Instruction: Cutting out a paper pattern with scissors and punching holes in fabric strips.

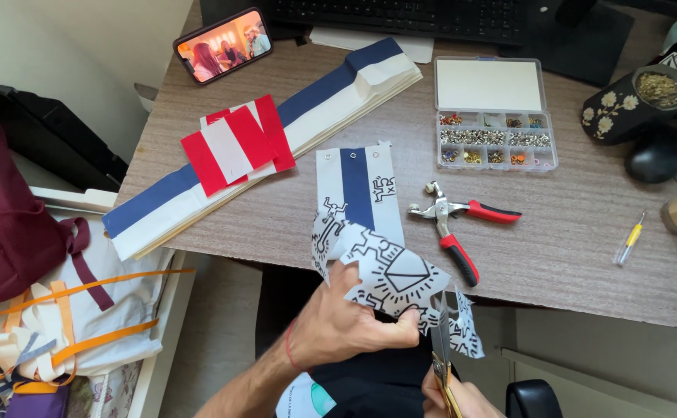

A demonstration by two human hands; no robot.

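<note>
My left hand pinches a white sheet printed with black line drawings just past the desk's front edge. My right hand, mostly cut off at the bottom of the view, grips gold-handled scissors whose blades bite into the sheet's lower right side. Above the sheet, flat on the desk, lies a white strip with a blue stripe and black figures.
Red-handled eyelet pliers lie right of the strip. A clear compartment box of metal eyelets, red-and-white pieces, a long blue-and-white strip stack, a phone, a keyboard, a mouse and a small yellow tool share the desk.
</note>
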